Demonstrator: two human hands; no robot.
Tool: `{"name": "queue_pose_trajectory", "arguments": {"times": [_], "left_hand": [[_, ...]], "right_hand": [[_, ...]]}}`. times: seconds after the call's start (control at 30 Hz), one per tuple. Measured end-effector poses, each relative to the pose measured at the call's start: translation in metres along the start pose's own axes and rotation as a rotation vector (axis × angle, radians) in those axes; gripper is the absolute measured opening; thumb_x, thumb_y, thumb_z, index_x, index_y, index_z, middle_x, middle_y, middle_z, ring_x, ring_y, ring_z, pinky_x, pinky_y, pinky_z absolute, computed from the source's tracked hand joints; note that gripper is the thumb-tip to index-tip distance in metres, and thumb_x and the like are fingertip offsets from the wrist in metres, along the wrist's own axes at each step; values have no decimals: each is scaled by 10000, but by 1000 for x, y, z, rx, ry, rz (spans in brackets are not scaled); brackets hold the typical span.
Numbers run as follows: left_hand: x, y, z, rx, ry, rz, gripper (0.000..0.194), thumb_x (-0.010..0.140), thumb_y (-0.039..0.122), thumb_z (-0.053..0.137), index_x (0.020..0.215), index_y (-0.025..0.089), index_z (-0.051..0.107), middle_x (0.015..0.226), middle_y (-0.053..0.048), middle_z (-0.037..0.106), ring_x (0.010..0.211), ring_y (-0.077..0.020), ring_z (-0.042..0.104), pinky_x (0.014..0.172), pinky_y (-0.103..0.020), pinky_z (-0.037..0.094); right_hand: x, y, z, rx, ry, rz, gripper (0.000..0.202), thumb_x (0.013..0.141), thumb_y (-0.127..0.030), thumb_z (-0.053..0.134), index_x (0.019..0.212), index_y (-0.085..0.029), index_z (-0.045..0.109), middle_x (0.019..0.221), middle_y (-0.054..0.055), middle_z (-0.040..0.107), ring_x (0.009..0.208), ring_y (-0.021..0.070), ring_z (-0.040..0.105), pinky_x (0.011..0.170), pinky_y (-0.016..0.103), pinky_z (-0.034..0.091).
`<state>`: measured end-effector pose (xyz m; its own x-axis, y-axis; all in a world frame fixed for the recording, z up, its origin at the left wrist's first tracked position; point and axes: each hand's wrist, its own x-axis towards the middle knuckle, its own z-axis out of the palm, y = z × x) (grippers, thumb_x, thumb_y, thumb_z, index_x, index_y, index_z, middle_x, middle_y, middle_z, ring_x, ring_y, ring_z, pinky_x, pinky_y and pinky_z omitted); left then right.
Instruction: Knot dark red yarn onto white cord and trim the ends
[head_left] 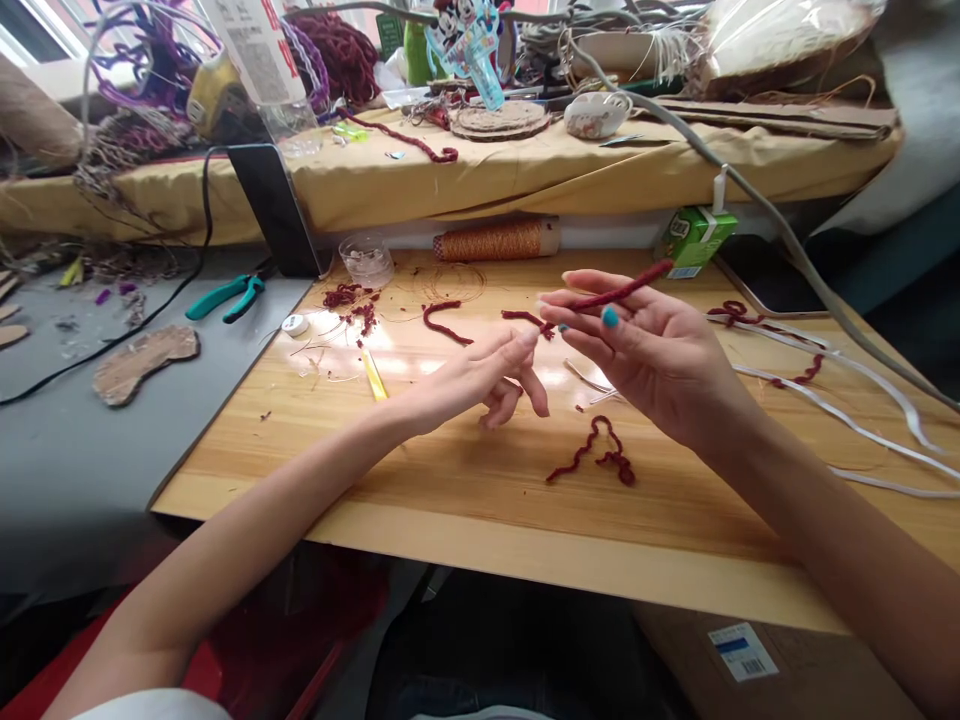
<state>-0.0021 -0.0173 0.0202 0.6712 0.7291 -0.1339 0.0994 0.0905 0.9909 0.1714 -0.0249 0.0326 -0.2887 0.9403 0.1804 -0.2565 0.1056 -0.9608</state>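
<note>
My right hand (652,350) pinches a dark red yarn-wrapped stick or cord (626,288), which slants up to the right past the fingers. At its lower left end, my left hand (495,375) brings thumb and forefinger together on the dark red yarn (546,328); the exact grip is partly hidden. The other left fingers curl loosely below. On the table under my hands lies a crinkled dark red yarn length (600,450). A short curved red piece (442,325) rests behind my left hand.
Yarn scraps (352,300), a clear round container (366,262) and a yellow-handled tool (373,375) are at left, with teal pliers (229,295) beyond. An orange thread spool (495,241) lies at the back. White strips (847,370), a phone (772,272) and a green drink carton (694,240) are at right.
</note>
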Motion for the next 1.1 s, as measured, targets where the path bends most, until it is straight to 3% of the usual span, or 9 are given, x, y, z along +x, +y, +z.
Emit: {"name": "queue_pose_trajectory", "arguments": {"times": [0.1, 0.17, 0.3, 0.43, 0.6, 0.83, 0.93, 1.03, 1.1], "left_hand": [[3, -3, -2, -55, -56, -57, 621, 806, 615, 200, 876, 109, 554, 763, -84, 626, 471, -61, 456, 434, -206, 341], [5, -4, -2, -112, -32, -24, 624, 807, 609, 224, 940, 113, 577, 796, -84, 632, 573, -87, 511, 502, -213, 384], [7, 0, -3, -244, 159, 153, 423, 813, 498, 408, 1051, 187, 567, 867, -57, 644, 782, -129, 574, 669, -252, 434], [7, 4, -9, -258, 371, 239, 272, 824, 399, 456, 872, 186, 618, 927, -47, 645, 892, -143, 584, 740, -277, 447], [5, 3, -13, -281, 417, 242, 191, 832, 291, 468, 819, 166, 613, 800, -23, 638, 830, -117, 604, 741, -251, 466], [6, 3, -18, -267, 507, 284, 256, 849, 242, 443, 1061, 166, 566, 619, 23, 555, 621, -61, 578, 667, -191, 474], [5, 2, -17, -214, 432, 253, 342, 843, 264, 452, 1175, 193, 495, 558, 43, 522, 503, -51, 534, 566, -178, 464], [2, -1, -7, -115, 206, 158, 405, 829, 290, 471, 1227, 219, 453, 534, 46, 516, 414, -51, 488, 452, -178, 419], [1, -3, 0, -37, 63, 106, 405, 820, 282, 483, 1221, 224, 465, 546, 40, 519, 396, -47, 474, 418, -175, 392]], "right_hand": [[-3, -1, 1, -15, -41, -4, 163, 708, -246, 642, 869, -226, 624, 903, 4, 645, 864, 134, 612, 727, 248, 510], [-4, -1, 2, -29, -71, 9, 120, 719, -276, 628, 824, -220, 645, 827, 4, 644, 761, 126, 624, 649, 244, 514], [-5, 2, 2, -81, -156, 101, 200, 758, -358, 568, 881, -218, 643, 653, -8, 596, 518, 93, 556, 460, 229, 444], [-3, 8, 0, -159, -132, 175, 201, 786, -319, 541, 902, -185, 636, 515, -40, 475, 438, 56, 427, 395, 193, 335], [1, 9, 2, -94, 39, 246, 182, 799, -220, 505, 913, -141, 623, 530, -50, 369, 429, 36, 304, 380, 190, 232], [3, 11, -5, -42, 87, 370, 147, 731, -176, 556, 850, -123, 623, 610, -26, 406, 463, 36, 311, 388, 194, 215], [4, 16, -7, -141, 68, 390, 123, 706, -222, 598, 762, -116, 627, 518, -43, 400, 418, 32, 287, 375, 192, 184], [1, 20, -2, -296, 60, 323, 183, 714, -300, 602, 676, -123, 631, 426, -54, 385, 368, 38, 264, 367, 204, 175], [-2, 22, 3, -372, -21, 242, 236, 744, -341, 564, 661, -136, 646, 454, -16, 488, 392, 64, 354, 387, 215, 231]]}}
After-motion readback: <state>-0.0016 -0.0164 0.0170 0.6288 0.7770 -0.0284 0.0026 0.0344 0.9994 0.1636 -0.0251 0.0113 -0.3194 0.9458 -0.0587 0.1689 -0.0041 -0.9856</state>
